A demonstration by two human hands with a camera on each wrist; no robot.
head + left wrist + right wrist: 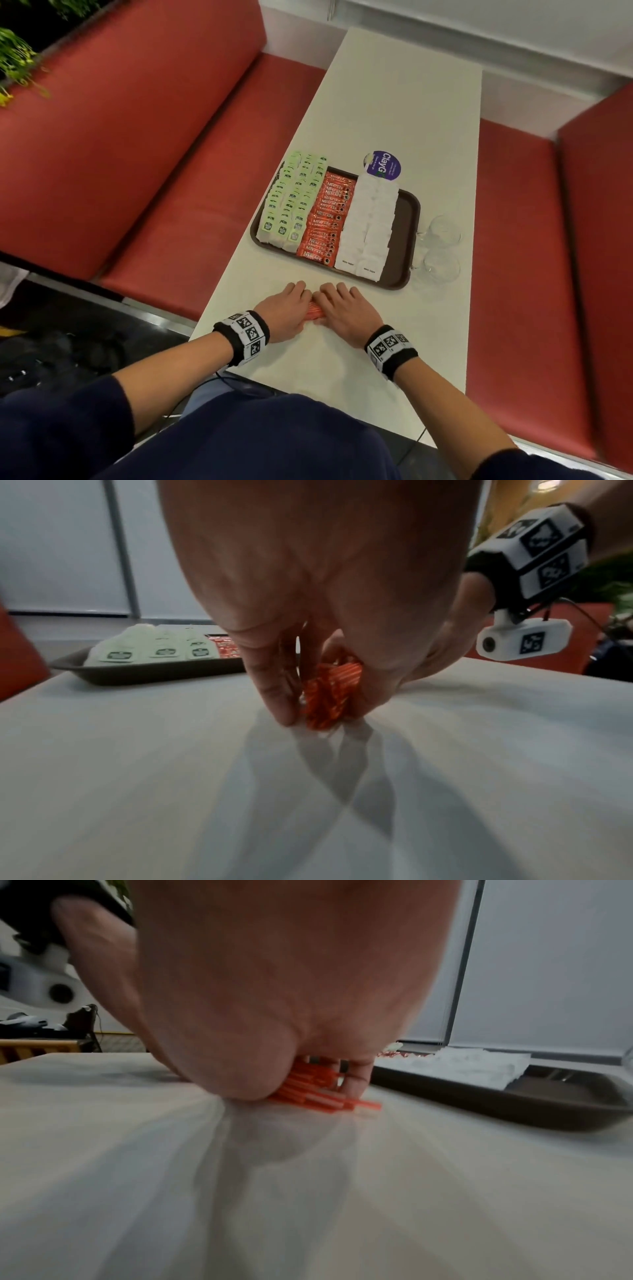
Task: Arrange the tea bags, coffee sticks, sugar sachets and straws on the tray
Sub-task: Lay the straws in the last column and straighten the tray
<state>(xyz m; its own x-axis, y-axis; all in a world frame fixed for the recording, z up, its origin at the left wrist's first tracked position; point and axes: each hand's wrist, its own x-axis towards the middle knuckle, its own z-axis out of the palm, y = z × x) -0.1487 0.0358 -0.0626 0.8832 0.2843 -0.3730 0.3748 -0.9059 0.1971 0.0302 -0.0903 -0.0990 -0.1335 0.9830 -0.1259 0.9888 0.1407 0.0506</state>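
Note:
A bundle of short red-and-white striped straws [313, 311] lies on the white table [394, 120] just before the tray. My left hand [287, 310] and right hand [342, 310] both curl around the bundle from either side; the wrist views show fingers closed on the straws [330, 693] [318, 1092]. The brown tray [406, 240] holds three rows: green tea bags [291, 202] on the left, orange coffee sticks [327, 219] in the middle, white sugar sachets [371, 222] to the right. A bare strip of tray remains at its right side.
Two clear glasses [442, 246] stand on the table right of the tray. A round purple sticker [383, 165] lies beyond the tray. Red bench seats [154, 154] flank the table on both sides.

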